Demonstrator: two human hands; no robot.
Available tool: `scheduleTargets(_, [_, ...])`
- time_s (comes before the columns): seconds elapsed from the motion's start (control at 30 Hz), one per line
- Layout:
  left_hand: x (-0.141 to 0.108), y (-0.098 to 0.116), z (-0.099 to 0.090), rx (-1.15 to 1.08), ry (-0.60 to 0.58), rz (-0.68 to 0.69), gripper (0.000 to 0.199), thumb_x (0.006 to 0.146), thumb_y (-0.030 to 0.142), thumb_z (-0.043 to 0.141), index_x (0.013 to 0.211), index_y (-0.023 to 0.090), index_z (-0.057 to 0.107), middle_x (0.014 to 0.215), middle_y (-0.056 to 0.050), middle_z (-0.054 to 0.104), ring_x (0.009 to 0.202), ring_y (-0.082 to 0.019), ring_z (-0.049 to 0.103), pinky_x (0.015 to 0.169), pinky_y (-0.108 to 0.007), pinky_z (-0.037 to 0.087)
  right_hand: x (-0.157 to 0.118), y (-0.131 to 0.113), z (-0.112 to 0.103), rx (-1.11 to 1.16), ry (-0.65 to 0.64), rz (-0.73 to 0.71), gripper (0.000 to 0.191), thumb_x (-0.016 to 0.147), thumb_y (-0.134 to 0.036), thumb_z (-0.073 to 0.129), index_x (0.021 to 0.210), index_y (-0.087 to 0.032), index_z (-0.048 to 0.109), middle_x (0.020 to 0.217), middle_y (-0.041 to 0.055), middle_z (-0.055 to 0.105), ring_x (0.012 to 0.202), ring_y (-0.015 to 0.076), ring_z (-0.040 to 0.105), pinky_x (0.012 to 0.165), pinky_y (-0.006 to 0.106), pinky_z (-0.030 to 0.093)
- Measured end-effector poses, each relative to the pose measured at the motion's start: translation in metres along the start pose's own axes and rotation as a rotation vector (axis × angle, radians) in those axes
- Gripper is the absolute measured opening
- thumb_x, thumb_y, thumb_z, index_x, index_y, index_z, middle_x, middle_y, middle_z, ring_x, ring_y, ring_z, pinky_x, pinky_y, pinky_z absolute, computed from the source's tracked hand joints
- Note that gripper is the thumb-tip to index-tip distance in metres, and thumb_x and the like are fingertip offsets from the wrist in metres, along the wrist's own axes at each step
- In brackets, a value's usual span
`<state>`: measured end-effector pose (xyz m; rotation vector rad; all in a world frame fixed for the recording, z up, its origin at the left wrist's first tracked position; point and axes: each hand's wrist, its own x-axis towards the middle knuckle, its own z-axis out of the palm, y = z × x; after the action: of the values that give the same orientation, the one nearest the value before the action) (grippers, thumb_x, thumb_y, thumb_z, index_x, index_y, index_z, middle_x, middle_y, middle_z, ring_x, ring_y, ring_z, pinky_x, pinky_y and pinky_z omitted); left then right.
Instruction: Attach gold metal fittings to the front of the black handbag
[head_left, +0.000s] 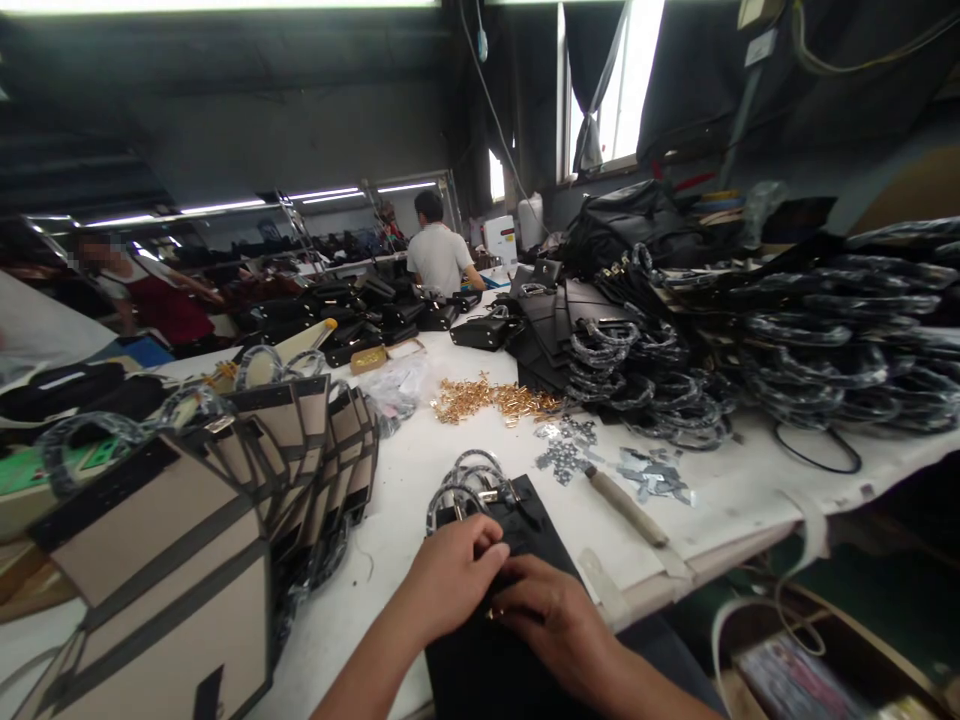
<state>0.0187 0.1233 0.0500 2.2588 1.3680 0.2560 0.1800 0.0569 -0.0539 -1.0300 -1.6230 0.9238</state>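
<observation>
A black bag panel (480,672) lies in front of me on the white table, its plastic-wrapped handles (465,482) pointing away. Over its upper part, my left hand (459,568) is closed, thumb against the curled fingers; whatever they grip is hidden. My right hand (551,610) is beside it, fingers bent and pinched. At its fingertips shows a small gold metal piece (492,613), too small to name exactly. Beyond the panel sits a pile of small gold fittings (480,398). Flat grey metal plates (566,450) are scattered to its right, near a tool with a wrapped handle (626,506).
Beige-and-black bag panels (172,540) overlap on the left. Black panels with wrapped handles (637,370) are heaped at the right, beside a higher stack (840,330). A clear plastic bag (401,385) lies mid-table. Two people, one in a white shirt (439,258), are farther back.
</observation>
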Motion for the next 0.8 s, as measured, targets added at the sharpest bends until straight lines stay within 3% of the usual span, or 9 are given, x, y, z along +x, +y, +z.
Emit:
scheduleTargets(0.17, [0.007,0.0,0.005,-0.365,0.125,0.078,0.044,0.102,0.051,0.047,0.125,0.026,0.073,0.123,-0.008,0.075,0.119,-0.025,0.067,0.109,-0.04,0.047,0.004,-0.002,0.004,0.007,0.093,0.013,0.018,0.091,-0.019,0.071,0.097,-0.03,0.083,0.145,0.0042,0.063,0.131,0.0268,0.063,0.108,0.037,0.053])
scheduleTargets(0.23, [0.009,-0.007,0.014,-0.392,0.202,0.039,0.045,0.106,0.047,0.037,0.129,0.024,0.068,0.123,-0.008,0.074,0.119,-0.022,0.067,0.108,-0.037,0.05,0.006,0.001,0.001,-0.023,0.189,0.047,0.015,0.093,-0.024,0.07,0.098,-0.03,0.083,0.156,0.005,0.053,0.14,0.0299,0.055,0.115,0.042,0.047])
scheduleTargets(0.3, [0.009,-0.015,0.024,-0.282,0.24,-0.002,0.038,0.106,0.039,0.037,0.124,0.022,0.065,0.118,-0.008,0.074,0.112,-0.021,0.069,0.101,-0.037,0.053,0.008,0.006,-0.004,-0.046,0.303,0.126,0.014,0.093,-0.031,0.07,0.096,-0.028,0.083,0.157,0.0074,0.052,0.139,0.0321,0.056,0.114,0.046,0.048])
scheduleTargets(0.43, [0.005,-0.018,0.04,-0.032,0.246,0.008,0.027,0.094,0.019,0.054,0.119,0.018,0.061,0.122,-0.013,0.068,0.118,-0.027,0.062,0.108,-0.045,0.047,0.015,0.016,-0.018,-0.032,0.395,0.213,0.019,0.092,-0.04,0.069,0.096,-0.025,0.082,0.123,0.0115,0.071,0.113,0.0286,0.069,0.097,0.041,0.058])
scheduleTargets(0.53, [0.004,-0.011,0.043,0.084,0.214,0.014,0.028,0.09,0.013,0.056,0.117,0.015,0.06,0.119,-0.017,0.066,0.117,-0.033,0.059,0.106,-0.051,0.046,0.02,0.019,-0.022,-0.05,0.398,0.167,0.021,0.093,-0.042,0.069,0.098,-0.026,0.081,0.099,0.0077,0.072,0.093,0.0243,0.07,0.085,0.036,0.059])
scheduleTargets(0.67, [0.005,-0.005,0.04,0.146,0.156,0.011,0.024,0.091,0.014,0.056,0.114,0.016,0.06,0.112,-0.016,0.068,0.108,-0.033,0.062,0.099,-0.049,0.049,0.019,0.017,-0.021,-0.104,0.385,0.084,0.018,0.095,-0.039,0.069,0.098,-0.026,0.08,0.096,0.0066,0.075,0.093,0.025,0.07,0.087,0.037,0.056])
scheduleTargets(0.8, [0.006,-0.006,0.034,0.098,0.151,0.002,0.03,0.086,0.016,0.066,0.113,0.023,0.056,0.113,-0.008,0.069,0.108,-0.028,0.064,0.096,-0.041,0.049,0.013,0.016,-0.025,-0.198,0.377,0.076,0.019,0.096,-0.035,0.067,0.109,-0.026,0.077,0.091,0.0044,0.074,0.08,0.0217,0.067,0.076,0.034,0.055])
